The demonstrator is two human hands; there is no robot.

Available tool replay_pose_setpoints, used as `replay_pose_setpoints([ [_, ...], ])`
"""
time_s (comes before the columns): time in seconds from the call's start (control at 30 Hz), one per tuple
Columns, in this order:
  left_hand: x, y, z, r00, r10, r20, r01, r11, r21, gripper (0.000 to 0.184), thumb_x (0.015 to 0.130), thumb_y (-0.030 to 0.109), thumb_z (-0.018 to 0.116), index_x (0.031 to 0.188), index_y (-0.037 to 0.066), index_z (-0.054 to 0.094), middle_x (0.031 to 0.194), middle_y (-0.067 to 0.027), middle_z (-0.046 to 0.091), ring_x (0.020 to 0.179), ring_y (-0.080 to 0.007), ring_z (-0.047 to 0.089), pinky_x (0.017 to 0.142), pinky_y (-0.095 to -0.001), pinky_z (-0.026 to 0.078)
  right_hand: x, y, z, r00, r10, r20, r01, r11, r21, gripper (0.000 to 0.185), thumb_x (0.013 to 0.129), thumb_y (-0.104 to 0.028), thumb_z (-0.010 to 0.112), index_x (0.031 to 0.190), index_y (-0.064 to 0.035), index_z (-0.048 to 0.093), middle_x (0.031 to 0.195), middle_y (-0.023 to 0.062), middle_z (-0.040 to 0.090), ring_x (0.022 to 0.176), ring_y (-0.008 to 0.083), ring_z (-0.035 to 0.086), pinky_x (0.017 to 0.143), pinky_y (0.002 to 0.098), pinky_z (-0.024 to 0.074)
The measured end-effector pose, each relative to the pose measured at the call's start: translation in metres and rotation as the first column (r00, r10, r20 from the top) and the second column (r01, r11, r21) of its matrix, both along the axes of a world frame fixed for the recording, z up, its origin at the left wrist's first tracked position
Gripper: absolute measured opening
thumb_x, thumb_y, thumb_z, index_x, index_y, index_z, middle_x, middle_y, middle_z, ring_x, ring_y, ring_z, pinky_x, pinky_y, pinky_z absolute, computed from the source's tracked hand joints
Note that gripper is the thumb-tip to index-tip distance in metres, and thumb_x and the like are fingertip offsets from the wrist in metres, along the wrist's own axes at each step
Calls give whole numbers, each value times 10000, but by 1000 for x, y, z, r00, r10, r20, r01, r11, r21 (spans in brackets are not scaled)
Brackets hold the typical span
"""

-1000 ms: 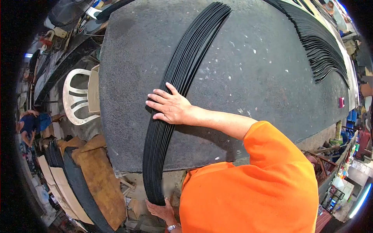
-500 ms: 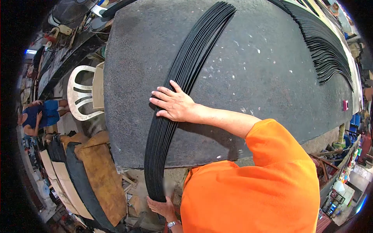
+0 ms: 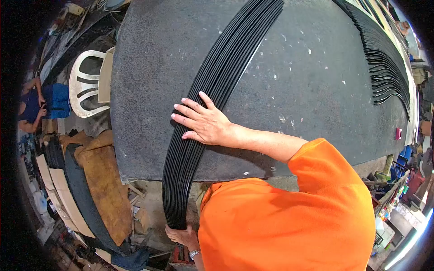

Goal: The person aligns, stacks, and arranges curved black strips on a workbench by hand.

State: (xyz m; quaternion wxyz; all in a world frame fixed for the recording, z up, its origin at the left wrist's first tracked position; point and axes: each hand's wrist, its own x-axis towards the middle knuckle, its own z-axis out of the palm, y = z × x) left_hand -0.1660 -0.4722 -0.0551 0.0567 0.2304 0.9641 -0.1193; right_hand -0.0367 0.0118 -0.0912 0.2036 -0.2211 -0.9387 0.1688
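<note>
A bundle of long, thin black strips (image 3: 217,72) lies in a curve across the dark table, its lower part reaching past the near edge. On top of the strips my right hand (image 3: 205,122) rests flat and open, palm down with fingers spread. My left hand (image 3: 182,236), with a watch on the wrist, is closed round the lower end of the bundle beyond the table edge; its fingers are partly hidden. The strips lie side by side, slightly fanned toward the far end, which the top of the frame cuts off.
More black strips (image 3: 384,63) lie along the table's (image 3: 312,108) right side, near a small red object (image 3: 398,133). A white plastic chair (image 3: 80,86) stands at the left edge. Cardboard and brown sheets (image 3: 106,185) lean at lower left. Another person (image 3: 56,101) is at far left.
The view has shifted a little. The gap among the strips at the bundle's right side has narrowed. Both hands keep about the same places on the bundle.
</note>
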Motion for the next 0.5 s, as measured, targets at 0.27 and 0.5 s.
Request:
replay_pose_setpoints([
  [0.27, 4, 12, 6, 1000, 12, -11, -12, 1000, 1, 946, 751, 406, 789, 1491, 53, 316, 1430, -189, 393, 1345, -395, 383, 1076, -549, 345, -1, 0, 2, 999, -5, 53, 4, 1000, 9, 628, 1013, -603, 387, 1475, -190, 482, 1542, 72, 438, 1471, 267, 339, 1221, 609, 113],
  [0.5, 4, 18, 8, 998, 55, 1, -55, 996, -77, 982, 761, 476, 795, 1499, 47, 312, 1434, -180, 398, 1337, -390, 393, 1073, -539, 359, 0, 1, 0, 1000, -10, -21, 10, 1000, 0, 627, 989, -581, 460, 1445, -154, 518, 1504, 89, 473, 1464, 284, 344, 1216, 622, 123],
])
